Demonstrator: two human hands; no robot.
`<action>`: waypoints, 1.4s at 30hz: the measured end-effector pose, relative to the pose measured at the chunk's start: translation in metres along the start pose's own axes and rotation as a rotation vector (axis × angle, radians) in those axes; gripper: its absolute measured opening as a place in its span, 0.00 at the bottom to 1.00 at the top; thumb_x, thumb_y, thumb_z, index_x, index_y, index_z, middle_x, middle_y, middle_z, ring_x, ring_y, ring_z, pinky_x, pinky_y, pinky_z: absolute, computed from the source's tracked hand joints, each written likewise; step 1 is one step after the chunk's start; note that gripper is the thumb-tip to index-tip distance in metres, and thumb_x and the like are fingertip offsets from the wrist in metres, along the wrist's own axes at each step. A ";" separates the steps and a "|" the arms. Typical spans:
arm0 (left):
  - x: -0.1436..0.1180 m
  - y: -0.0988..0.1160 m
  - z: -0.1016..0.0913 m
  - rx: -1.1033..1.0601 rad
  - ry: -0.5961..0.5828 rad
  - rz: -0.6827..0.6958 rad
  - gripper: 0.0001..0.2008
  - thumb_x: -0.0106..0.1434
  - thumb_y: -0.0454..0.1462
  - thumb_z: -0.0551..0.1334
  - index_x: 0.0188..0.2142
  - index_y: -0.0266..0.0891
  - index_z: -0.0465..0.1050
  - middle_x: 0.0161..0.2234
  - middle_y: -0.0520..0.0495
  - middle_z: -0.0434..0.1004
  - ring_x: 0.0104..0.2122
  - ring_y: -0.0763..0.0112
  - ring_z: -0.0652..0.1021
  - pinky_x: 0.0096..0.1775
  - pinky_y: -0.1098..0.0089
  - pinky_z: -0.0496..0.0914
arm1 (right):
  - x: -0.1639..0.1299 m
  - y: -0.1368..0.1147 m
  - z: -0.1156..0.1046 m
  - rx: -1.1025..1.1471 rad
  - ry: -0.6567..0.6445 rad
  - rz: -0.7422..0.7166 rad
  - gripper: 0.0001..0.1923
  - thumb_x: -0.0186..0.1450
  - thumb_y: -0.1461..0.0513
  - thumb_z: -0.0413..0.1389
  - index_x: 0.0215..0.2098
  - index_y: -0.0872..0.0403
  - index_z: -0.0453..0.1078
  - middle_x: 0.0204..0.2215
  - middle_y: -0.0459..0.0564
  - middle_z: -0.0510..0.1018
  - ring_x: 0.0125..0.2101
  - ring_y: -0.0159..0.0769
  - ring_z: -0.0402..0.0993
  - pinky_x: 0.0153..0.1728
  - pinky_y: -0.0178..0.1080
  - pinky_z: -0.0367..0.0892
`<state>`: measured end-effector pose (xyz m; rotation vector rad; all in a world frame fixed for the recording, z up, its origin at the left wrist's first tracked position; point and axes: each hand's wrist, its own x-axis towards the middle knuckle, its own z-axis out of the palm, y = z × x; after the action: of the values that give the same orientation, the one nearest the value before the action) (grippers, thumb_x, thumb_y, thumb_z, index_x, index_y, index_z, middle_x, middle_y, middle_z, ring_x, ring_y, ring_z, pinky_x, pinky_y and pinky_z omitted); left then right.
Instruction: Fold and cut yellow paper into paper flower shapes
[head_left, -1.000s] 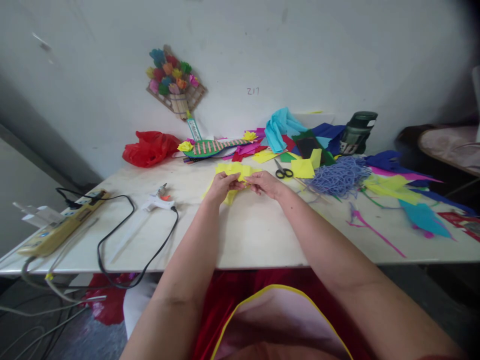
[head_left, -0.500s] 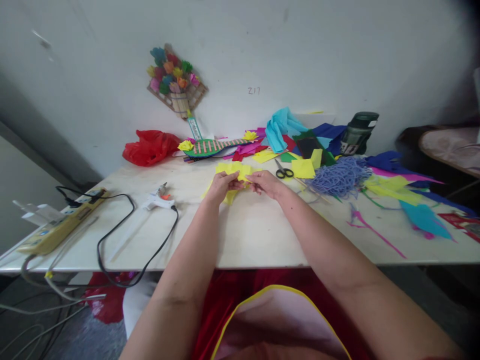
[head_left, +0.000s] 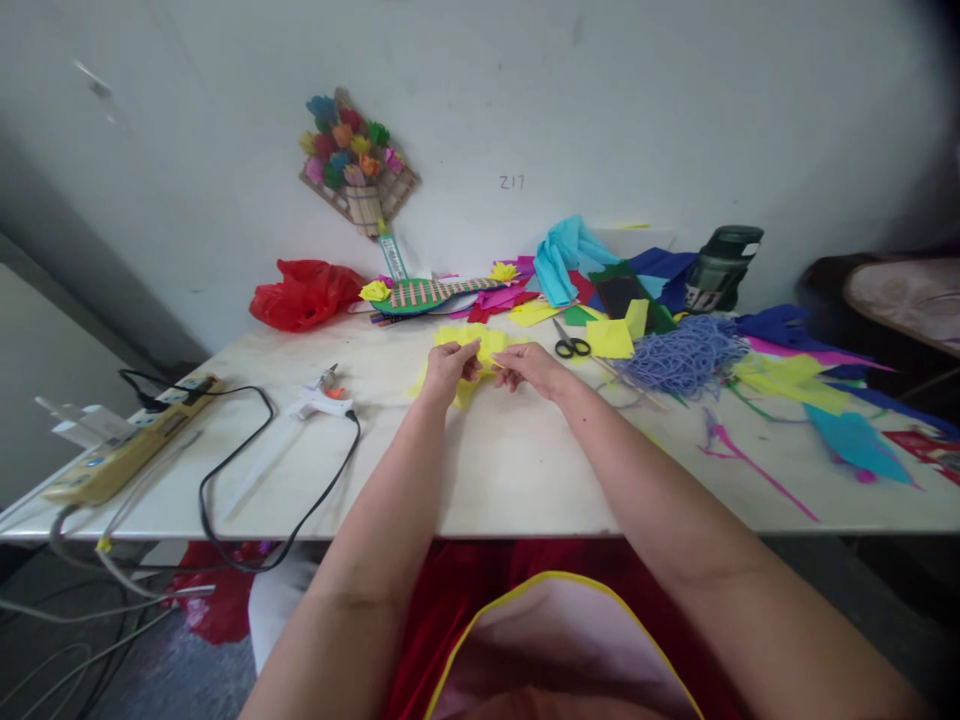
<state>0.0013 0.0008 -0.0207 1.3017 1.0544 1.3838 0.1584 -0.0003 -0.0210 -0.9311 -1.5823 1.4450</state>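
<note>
Both hands meet over yellow crepe paper (head_left: 466, 334) near the middle of the white table. My left hand (head_left: 451, 367) is closed, its thumb and fingers pinching the paper. From the other side, my right hand (head_left: 534, 368) pinches the paper's right part with thumb and forefinger, the other fingers curled under. More yellow sheet lies beneath the hands on the tabletop. Just right of my right hand rest scissors (head_left: 572, 346) with black handles, beside a yellow paper square (head_left: 610, 339). Whatever lies between the fingertips is too small to make out fully.
On the left lie a white glue gun (head_left: 322, 400) and a yellow power strip (head_left: 112, 465) with cables. At the back are a red plastic bag (head_left: 306, 295), coloured papers (head_left: 566, 260) and a dark bottle (head_left: 724, 270). Purple shredded strands (head_left: 682, 355) heap on the right.
The view has shifted slightly, so everything sits a little further right. Both hands keep nearly the same pinch on the yellow paper, with only small finger movement.
</note>
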 end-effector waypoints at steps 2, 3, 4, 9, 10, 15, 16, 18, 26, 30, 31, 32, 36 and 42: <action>0.000 0.000 0.001 0.002 0.034 0.009 0.17 0.46 0.45 0.63 0.15 0.34 0.62 0.13 0.50 0.66 0.10 0.80 0.63 0.14 0.75 0.56 | 0.000 0.000 0.003 -0.021 0.014 -0.012 0.12 0.57 0.58 0.54 0.23 0.60 0.65 0.13 0.47 0.73 0.10 0.24 0.62 0.13 0.28 0.60; 0.000 0.000 0.001 -0.003 0.049 0.009 0.16 0.46 0.44 0.63 0.15 0.35 0.62 0.12 0.51 0.66 0.09 0.80 0.62 0.14 0.75 0.55 | 0.000 -0.001 0.004 -0.029 0.026 -0.016 0.12 0.57 0.58 0.54 0.24 0.60 0.65 0.13 0.47 0.72 0.10 0.24 0.62 0.12 0.28 0.60; 0.000 0.000 0.002 -0.011 0.061 0.007 0.16 0.46 0.44 0.63 0.15 0.35 0.61 0.12 0.52 0.65 0.09 0.81 0.62 0.13 0.75 0.54 | 0.000 -0.001 0.006 -0.034 0.037 -0.016 0.12 0.57 0.58 0.54 0.24 0.60 0.65 0.12 0.46 0.72 0.10 0.24 0.62 0.12 0.28 0.60; -0.001 0.000 0.003 -0.066 0.079 -0.022 0.15 0.45 0.43 0.63 0.15 0.36 0.60 0.11 0.53 0.63 0.09 0.82 0.60 0.13 0.75 0.51 | 0.000 0.001 0.009 -0.025 0.034 -0.023 0.09 0.58 0.59 0.53 0.27 0.58 0.63 0.12 0.45 0.72 0.10 0.25 0.63 0.12 0.28 0.61; -0.001 0.000 0.003 -0.072 0.078 -0.029 0.15 0.45 0.43 0.63 0.15 0.36 0.60 0.11 0.53 0.63 0.09 0.82 0.60 0.13 0.75 0.51 | 0.001 0.001 0.009 -0.026 0.029 -0.023 0.08 0.59 0.59 0.52 0.27 0.58 0.63 0.12 0.45 0.72 0.10 0.26 0.64 0.13 0.28 0.61; -0.001 -0.002 0.005 -0.006 0.100 -0.021 0.16 0.45 0.44 0.63 0.15 0.36 0.59 0.11 0.54 0.61 0.10 0.82 0.59 0.14 0.76 0.51 | 0.004 0.005 0.009 -0.017 0.050 -0.010 0.07 0.58 0.61 0.53 0.27 0.58 0.63 0.21 0.48 0.76 0.17 0.28 0.71 0.17 0.28 0.65; 0.000 -0.003 0.005 0.028 0.110 -0.003 0.16 0.45 0.44 0.62 0.14 0.36 0.59 0.10 0.55 0.61 0.10 0.82 0.59 0.14 0.76 0.51 | 0.004 0.005 0.009 -0.015 0.053 -0.013 0.07 0.58 0.62 0.54 0.26 0.58 0.64 0.23 0.49 0.76 0.19 0.28 0.72 0.18 0.28 0.65; 0.002 -0.006 0.005 0.103 0.137 0.035 0.17 0.46 0.45 0.61 0.13 0.37 0.58 0.10 0.55 0.59 0.10 0.82 0.58 0.14 0.76 0.50 | 0.004 0.004 0.009 -0.021 0.055 -0.013 0.07 0.57 0.62 0.55 0.26 0.59 0.64 0.23 0.49 0.76 0.19 0.28 0.72 0.19 0.28 0.66; 0.004 -0.010 0.009 0.239 0.119 0.112 0.18 0.47 0.46 0.60 0.12 0.37 0.58 0.09 0.57 0.55 0.12 0.82 0.56 0.16 0.77 0.50 | 0.003 0.005 0.010 -0.046 0.027 -0.044 0.12 0.56 0.57 0.55 0.26 0.59 0.66 0.15 0.46 0.73 0.14 0.27 0.68 0.17 0.30 0.65; 0.002 -0.009 0.014 0.241 0.142 0.066 0.17 0.47 0.44 0.60 0.12 0.37 0.58 0.09 0.56 0.56 0.12 0.82 0.57 0.16 0.76 0.51 | 0.001 -0.001 0.015 -0.177 0.109 -0.134 0.09 0.56 0.61 0.54 0.22 0.59 0.66 0.11 0.42 0.68 0.12 0.25 0.64 0.14 0.29 0.61; 0.001 -0.008 0.014 0.238 0.151 0.053 0.17 0.47 0.43 0.61 0.12 0.37 0.58 0.09 0.56 0.56 0.12 0.82 0.57 0.16 0.76 0.51 | 0.000 -0.003 0.017 -0.234 0.125 -0.145 0.09 0.56 0.62 0.53 0.21 0.58 0.65 0.10 0.42 0.67 0.11 0.25 0.63 0.13 0.28 0.60; 0.001 -0.008 0.015 0.231 0.157 0.041 0.16 0.46 0.43 0.61 0.12 0.37 0.58 0.09 0.56 0.56 0.12 0.82 0.57 0.16 0.76 0.51 | -0.001 -0.005 0.018 -0.298 0.146 -0.146 0.09 0.56 0.64 0.53 0.19 0.58 0.64 0.09 0.41 0.66 0.10 0.25 0.62 0.12 0.28 0.59; -0.002 -0.003 0.014 0.163 0.106 0.024 0.17 0.46 0.44 0.61 0.13 0.38 0.57 0.10 0.56 0.57 0.11 0.82 0.57 0.16 0.75 0.51 | -0.005 -0.012 0.022 -0.375 0.196 -0.159 0.10 0.56 0.65 0.50 0.18 0.58 0.64 0.08 0.40 0.65 0.10 0.25 0.61 0.12 0.28 0.58; -0.003 -0.002 0.013 0.162 0.061 0.056 0.18 0.43 0.45 0.64 0.14 0.38 0.57 0.11 0.57 0.55 0.13 0.82 0.58 0.17 0.76 0.52 | -0.007 -0.012 0.023 -0.311 0.203 -0.147 0.08 0.56 0.66 0.49 0.19 0.58 0.64 0.10 0.41 0.67 0.11 0.25 0.63 0.14 0.29 0.60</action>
<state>0.0143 -0.0016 -0.0220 1.4232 1.1999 1.4109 0.1407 -0.0172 -0.0102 -1.0768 -1.7099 0.9864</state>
